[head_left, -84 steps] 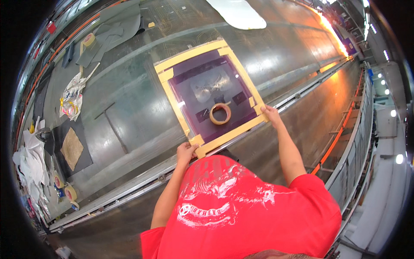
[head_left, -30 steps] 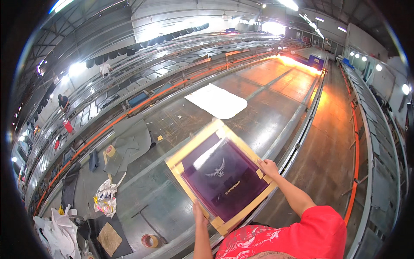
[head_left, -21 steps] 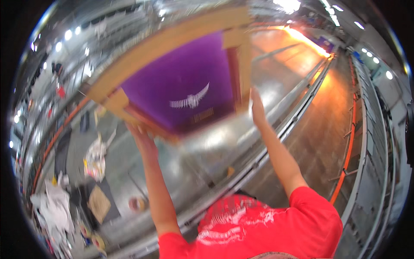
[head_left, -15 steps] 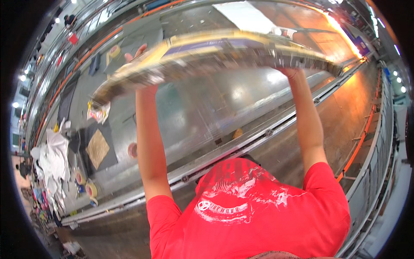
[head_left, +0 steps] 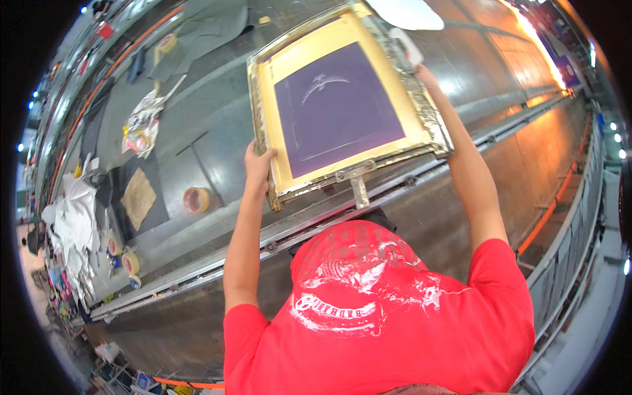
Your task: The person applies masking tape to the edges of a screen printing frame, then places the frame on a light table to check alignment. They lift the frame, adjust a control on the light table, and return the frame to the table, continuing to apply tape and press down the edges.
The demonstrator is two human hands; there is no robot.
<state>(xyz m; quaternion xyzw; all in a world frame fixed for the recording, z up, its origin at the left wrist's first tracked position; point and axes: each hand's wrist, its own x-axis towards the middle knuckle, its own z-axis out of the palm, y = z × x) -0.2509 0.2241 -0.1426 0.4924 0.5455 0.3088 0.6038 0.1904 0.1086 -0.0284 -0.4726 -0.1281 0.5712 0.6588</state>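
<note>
A screen-printing frame (head_left: pixel 271 168) with a purple middle and a pale curved design is held tilted over the grey metal table (head_left: pixel 210 118). Its mesh border is yellow, and worn silvery tape covers its edges. My left hand (head_left: pixel 259 166) grips the lower left side, thumb on the front. On the opposite side, higher up, my right hand (head_left: pixel 424 74) closes at the frame's edge, its fingers partly hidden. A small white object (head_left: pixel 407 47) lies by those fingers; its kind is unclear. A metal bracket (head_left: pixel 359 187) sticks out from the near edge.
On the table's left lie a tape roll (head_left: pixel 196 199), a crumpled plastic wrapper (head_left: pixel 141 125) and a brown square piece (head_left: pixel 138 199). Crumpled white sheets (head_left: pixel 72 220) sit farther left. A metal rail (head_left: pixel 270 247) runs along the near edge. Orange glow lights the far right.
The frame has swung from a nearly edge-on, blurred, crosswise position to one showing its flat face. My left hand has come lower and nearer; my right hand has moved up along its side.
</note>
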